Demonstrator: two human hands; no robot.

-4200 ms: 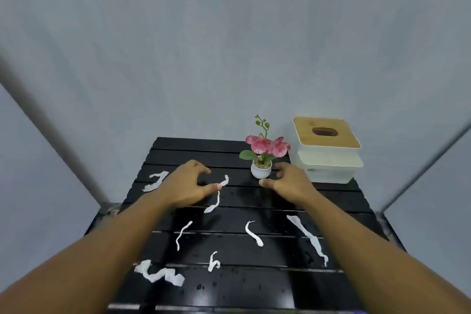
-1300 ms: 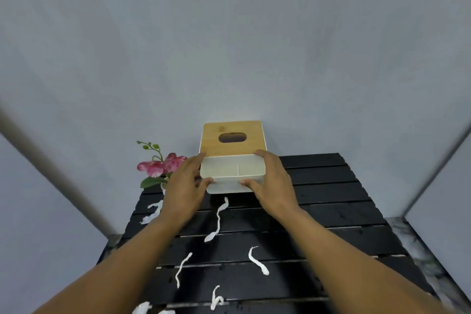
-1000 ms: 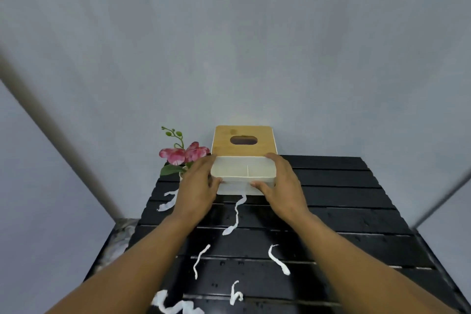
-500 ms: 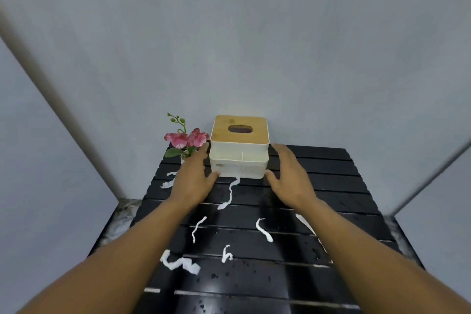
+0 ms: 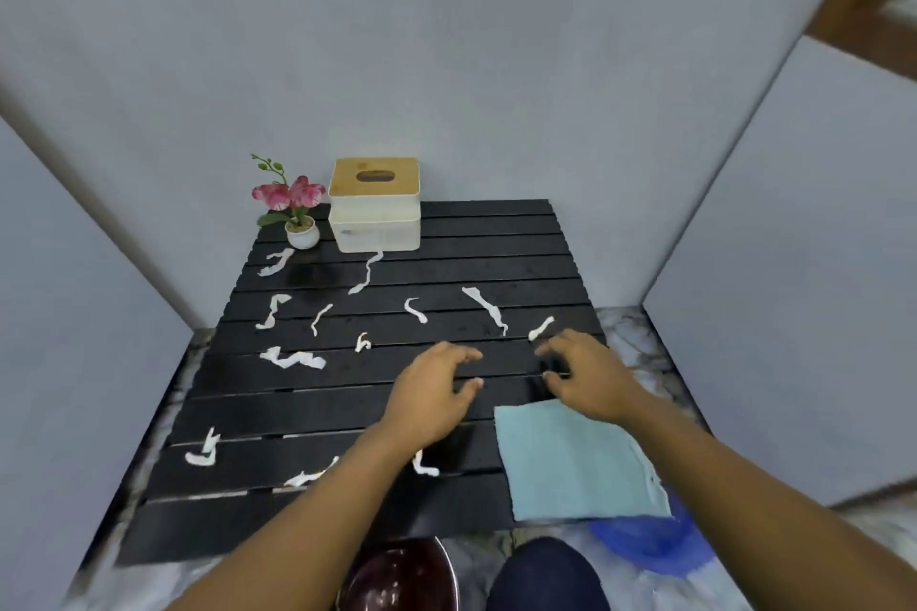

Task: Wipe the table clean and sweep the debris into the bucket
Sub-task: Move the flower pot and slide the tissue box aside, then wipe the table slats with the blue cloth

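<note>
A black slatted table [image 5: 496, 243] carries several white paper scraps [image 5: 293, 359], spread over its left and middle. A light blue cloth [image 5: 570, 461] lies flat at the table's near right corner. My left hand [image 5: 431, 397] hovers over the table's middle with fingers apart and nothing in it. My right hand [image 5: 588, 377] is just beyond the cloth's far edge, fingers spread and empty. A dark round bucket [image 5: 397, 576] sits on the floor below the table's near edge, between my arms.
A white tissue box with a wooden lid [image 5: 375, 203] and a small potted pink flower [image 5: 297, 208] stand at the far left corner. A blue object [image 5: 650, 541] lies on the floor under the cloth's corner. Grey walls close in on three sides.
Both hands have let go of the tissue box, which stays at the far left by the flower, and have drawn back toward me. The view has tilted down, showing the cloth and bucket.
</note>
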